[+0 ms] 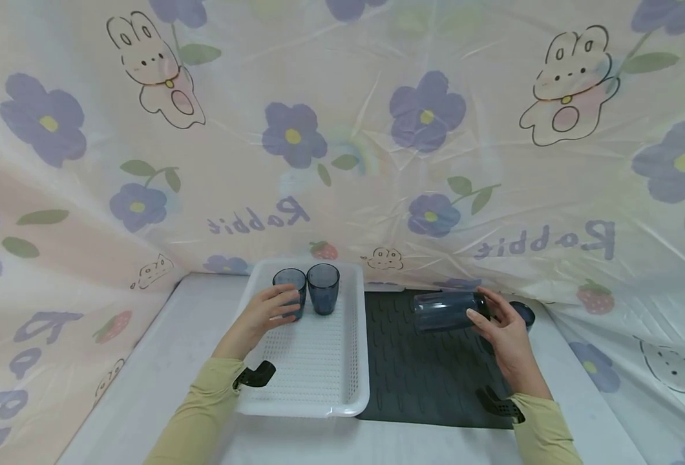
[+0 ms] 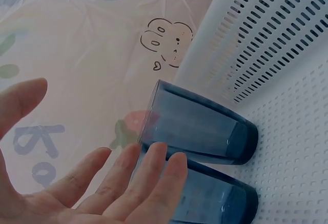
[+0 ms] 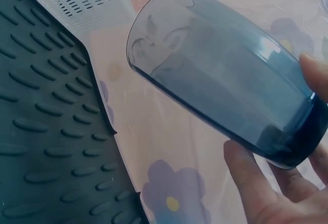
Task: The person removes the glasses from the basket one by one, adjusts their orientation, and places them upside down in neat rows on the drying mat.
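My right hand (image 1: pixel 511 342) grips a blue tinted drinking glass (image 1: pixel 444 311) near its thick base and holds it on its side above the dark mat, mouth toward the left. In the right wrist view this glass (image 3: pixel 220 70) looks bare inside. Two similar glasses, a left one (image 1: pixel 296 279) and a right one (image 1: pixel 323 290), stand side by side at the far end of a white perforated basket (image 1: pixel 307 368). Before the left one is my left hand (image 1: pixel 261 316), fingers loosely extended and thumb apart; whether they touch it, I cannot tell.
A dark ridged mat (image 1: pixel 424 381) lies right of the basket on the white table (image 1: pixel 435 445). Another dark blue glass (image 1: pixel 524 314) shows partly behind my right hand. A patterned curtain (image 1: pixel 354 161) hangs close behind and at both sides.
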Motion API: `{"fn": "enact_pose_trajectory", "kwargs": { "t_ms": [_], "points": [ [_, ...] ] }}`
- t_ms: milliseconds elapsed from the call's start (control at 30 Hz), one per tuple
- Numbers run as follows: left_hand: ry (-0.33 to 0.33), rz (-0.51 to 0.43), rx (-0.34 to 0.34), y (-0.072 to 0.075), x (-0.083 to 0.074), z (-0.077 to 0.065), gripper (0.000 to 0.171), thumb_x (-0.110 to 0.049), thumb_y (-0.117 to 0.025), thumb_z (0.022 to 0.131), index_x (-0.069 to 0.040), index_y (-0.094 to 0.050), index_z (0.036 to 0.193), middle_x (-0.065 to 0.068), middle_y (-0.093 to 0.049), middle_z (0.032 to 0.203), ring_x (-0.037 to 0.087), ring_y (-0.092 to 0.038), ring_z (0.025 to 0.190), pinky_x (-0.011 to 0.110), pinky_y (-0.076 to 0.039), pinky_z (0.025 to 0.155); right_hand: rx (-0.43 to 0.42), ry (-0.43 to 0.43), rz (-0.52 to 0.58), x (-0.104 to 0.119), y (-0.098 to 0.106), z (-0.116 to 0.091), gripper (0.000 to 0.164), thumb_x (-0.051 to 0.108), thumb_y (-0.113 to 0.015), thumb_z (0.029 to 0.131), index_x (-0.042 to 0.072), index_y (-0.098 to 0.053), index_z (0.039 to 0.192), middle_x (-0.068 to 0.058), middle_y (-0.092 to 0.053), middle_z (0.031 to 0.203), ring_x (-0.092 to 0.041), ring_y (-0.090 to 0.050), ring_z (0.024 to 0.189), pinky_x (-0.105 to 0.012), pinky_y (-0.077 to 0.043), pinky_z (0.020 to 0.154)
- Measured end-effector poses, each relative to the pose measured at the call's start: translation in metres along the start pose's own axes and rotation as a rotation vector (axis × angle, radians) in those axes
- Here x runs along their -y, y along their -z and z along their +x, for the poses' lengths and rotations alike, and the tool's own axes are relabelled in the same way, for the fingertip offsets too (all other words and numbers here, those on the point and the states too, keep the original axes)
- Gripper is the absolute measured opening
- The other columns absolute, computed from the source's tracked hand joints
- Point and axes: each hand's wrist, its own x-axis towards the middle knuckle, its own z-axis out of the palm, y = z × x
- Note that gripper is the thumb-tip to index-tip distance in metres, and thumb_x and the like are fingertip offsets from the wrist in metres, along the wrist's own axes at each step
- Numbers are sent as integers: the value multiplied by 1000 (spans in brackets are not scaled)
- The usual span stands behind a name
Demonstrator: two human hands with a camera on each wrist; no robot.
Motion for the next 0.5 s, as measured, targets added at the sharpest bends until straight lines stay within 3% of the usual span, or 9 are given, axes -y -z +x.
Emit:
{"fn": "enact_pose_trajectory", "kwargs": {
  "t_ms": [300,500],
  "points": [
    [1,-24,-38,7,-1,-1,62,-23,-61,95,2,-34,145,23,-41,141,45,-41,127,52,-39,104,-31,-22,-101,2,3,4,64,20,-73,87,18,-44,144,-17,-33,142,-3,-52,105,-15,-52,73],
    [-1,-10,-29,12,-1,-3,64,-25,-60,96,2,-30,146,26,-37,144,45,-39,128,52,-38,105,-41,-17,-125,1,4,6,66,19,-73,86,15,-42,145,-15,-37,138,0,-54,101,-14,-52,73]
  ]
}}
